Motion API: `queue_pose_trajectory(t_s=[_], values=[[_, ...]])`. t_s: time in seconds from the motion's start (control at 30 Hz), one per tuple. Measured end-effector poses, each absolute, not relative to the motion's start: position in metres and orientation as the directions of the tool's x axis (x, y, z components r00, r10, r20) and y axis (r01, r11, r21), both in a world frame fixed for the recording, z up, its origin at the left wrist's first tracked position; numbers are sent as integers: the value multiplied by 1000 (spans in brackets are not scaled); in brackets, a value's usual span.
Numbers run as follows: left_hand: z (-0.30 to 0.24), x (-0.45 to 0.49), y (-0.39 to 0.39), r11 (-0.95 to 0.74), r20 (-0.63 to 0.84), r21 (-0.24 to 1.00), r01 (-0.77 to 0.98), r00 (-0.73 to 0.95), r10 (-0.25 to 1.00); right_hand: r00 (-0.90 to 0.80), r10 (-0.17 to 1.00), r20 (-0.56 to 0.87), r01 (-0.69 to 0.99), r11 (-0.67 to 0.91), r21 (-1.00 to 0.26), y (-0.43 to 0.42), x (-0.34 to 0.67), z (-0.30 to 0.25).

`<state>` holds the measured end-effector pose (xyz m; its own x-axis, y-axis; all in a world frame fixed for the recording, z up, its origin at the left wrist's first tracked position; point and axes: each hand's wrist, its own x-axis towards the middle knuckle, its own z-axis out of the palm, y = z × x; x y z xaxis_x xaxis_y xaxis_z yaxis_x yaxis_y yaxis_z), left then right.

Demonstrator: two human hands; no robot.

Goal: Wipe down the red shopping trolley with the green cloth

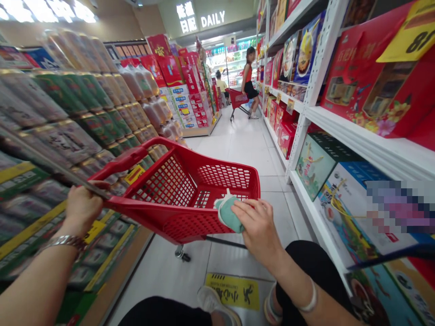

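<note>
The left hand [81, 208] has its fingers closed round the handle [120, 164] of the red cart [163, 190] at 12 o'clock; the right hand [260, 226] clasps a green cloth [228, 215] on the rim. A swerve could knock the stacked cans [81, 131] at 9 o'clock.

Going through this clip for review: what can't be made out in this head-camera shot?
Head view:
Box at right: print hidden by a pixelated patch.
Yellow price sign: cut off by the top edge.
Teal cloth: partly hidden under the right hand.
Wrapped packs at left: labels blurred.
Yellow floor sticker: small print too small to read.
Shoe: cut off by the bottom edge.
</note>
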<state>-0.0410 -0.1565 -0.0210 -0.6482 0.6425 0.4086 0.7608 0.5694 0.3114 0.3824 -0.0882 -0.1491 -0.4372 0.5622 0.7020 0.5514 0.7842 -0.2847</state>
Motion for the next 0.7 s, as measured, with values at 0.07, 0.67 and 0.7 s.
queue_pose_trajectory(t_s=[0.07, 0.67, 0.7], values=[[-21, -39, -157, 563, 397, 327, 759, -651, 647, -483, 536, 692, 540, 805, -247, -86, 363, -151], [-37, -15, -170, 526, 437, 308, 793, -609, 662, -404, 663, 631, 655, 691, -306, -57, 420, -181], [-37, -13, -173, 521, 443, 297, 800, -599, 668, -378, 665, 644, 662, 681, -314, -59, 420, -183]])
